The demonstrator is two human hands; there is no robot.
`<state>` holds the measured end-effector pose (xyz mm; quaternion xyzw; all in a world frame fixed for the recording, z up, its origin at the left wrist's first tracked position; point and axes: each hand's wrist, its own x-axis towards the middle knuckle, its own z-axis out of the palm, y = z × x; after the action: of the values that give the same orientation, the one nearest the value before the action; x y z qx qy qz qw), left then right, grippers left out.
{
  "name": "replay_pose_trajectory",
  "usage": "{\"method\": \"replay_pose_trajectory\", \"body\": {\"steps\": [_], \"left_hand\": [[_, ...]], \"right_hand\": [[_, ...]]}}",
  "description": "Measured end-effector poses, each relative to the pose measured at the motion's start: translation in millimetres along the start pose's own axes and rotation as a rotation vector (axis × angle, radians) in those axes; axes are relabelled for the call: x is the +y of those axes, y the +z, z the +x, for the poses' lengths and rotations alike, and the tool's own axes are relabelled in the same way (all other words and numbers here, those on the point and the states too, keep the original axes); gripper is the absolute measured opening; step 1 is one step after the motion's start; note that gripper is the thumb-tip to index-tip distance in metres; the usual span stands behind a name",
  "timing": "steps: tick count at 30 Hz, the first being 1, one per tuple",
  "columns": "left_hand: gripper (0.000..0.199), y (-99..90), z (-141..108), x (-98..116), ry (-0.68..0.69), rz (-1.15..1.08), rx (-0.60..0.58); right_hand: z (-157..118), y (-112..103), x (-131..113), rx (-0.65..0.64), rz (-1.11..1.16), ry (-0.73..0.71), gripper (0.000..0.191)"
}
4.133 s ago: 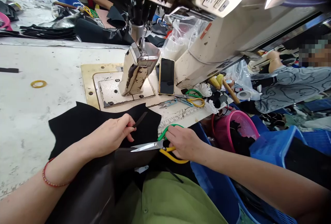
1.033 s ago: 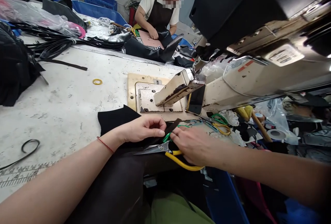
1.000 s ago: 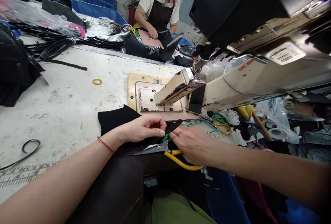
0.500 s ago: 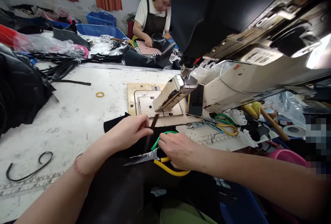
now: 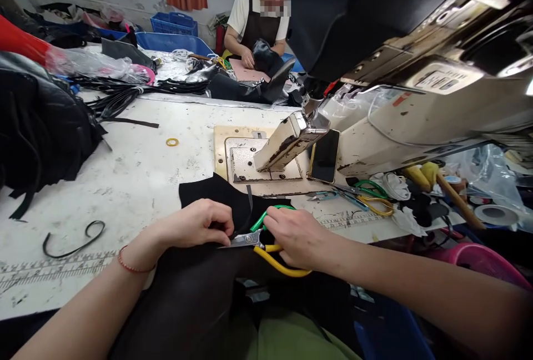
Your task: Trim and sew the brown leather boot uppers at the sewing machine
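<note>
My right hand (image 5: 296,235) is closed around the scissors (image 5: 251,239), which have one green and one yellow handle. Their blades point left, toward my left hand (image 5: 210,222), and the blade tips are partly hidden by its fingers. That hand is pinched at the near edge of a black sheet of material (image 5: 208,191), right beside the blades; exactly what lies between the fingertips is hard to see. A narrow dark strip (image 5: 250,198) runs up across the black sheet, its lower end near the scissors.
Beyond my hands stands a sewing machine post (image 5: 283,143) with a phone (image 5: 325,155) beside it. More scissors (image 5: 377,204) and a hammer (image 5: 458,202) lie right. A yellow ring (image 5: 172,142), a curled black strip (image 5: 75,244) and black pieces (image 5: 41,127) lie left. A co-worker (image 5: 260,27) sits opposite.
My left hand has come down to the scissors blades and no longer holds up the narrow strip, which rests across the black sheet. The blades look closer together. The view has shifted slightly.
</note>
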<state>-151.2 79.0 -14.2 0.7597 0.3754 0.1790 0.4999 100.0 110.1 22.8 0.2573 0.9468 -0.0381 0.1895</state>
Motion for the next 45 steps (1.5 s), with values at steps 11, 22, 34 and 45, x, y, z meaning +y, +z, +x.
{"method": "replay_pose_trajectory", "body": {"steps": [11, 22, 34, 45], "left_hand": [[0.025, -3.8, 0.0, -7.6, 0.003, -0.253, 0.118], [0.027, -4.6, 2.1, -7.4, -0.016, -0.395, 0.221], [0.04, -6.2, -83.0, 24.0, -0.674, -0.285, 0.759], [0.042, 43.1, -76.9, 52.8, -0.514, -1.023, 0.719]], "right_hand": [[11.7, -5.2, -19.5, 0.002, -0.003, 0.024, 0.018], [34.8, -19.3, -39.0, 0.001, -0.028, -0.014, 0.026], [21.5, -6.5, -32.7, 0.093, 0.052, 0.053, 0.017], [13.9, 2.6, -29.3, 0.427, 0.026, 0.089, 0.02]]}}
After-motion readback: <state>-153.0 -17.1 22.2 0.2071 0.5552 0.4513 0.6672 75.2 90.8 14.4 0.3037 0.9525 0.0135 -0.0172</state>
